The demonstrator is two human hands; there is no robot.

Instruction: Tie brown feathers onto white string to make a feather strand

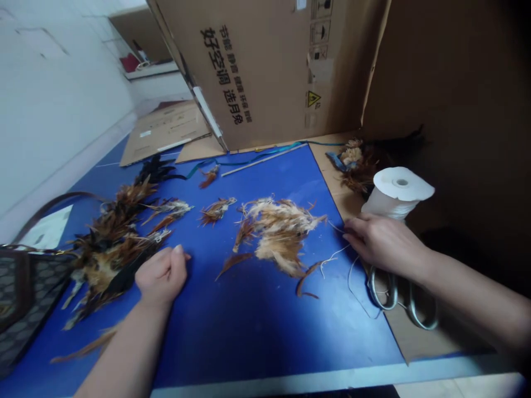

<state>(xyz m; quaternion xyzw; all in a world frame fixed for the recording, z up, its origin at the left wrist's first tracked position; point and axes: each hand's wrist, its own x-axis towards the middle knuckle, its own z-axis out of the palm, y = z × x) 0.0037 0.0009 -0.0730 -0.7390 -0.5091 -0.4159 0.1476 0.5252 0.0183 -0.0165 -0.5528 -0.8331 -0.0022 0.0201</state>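
Note:
My left hand [161,273] is closed in a fist beside the long row of brown and black feathers [118,237]. Whatever its fingers may hold is hidden. At the right edge of the blue mat, my right hand [381,243] pinches a thin white string [335,227]. Just behind that hand stands a big white spool of cord [390,199]. Below the wrist lie scissors [384,301], their looped handles showing. Between the hands is a loose pile of tan feathers [282,224], with small tied feather bunches [218,210] to its left.
A large cardboard box [274,72] rises at the back. Teal ribbon [249,161] and a thin stick [265,160] lie before it. More feathers [357,160] rest on cardboard behind the spool. A patterned bag [29,304] sits at the left edge of the blue mat [257,342].

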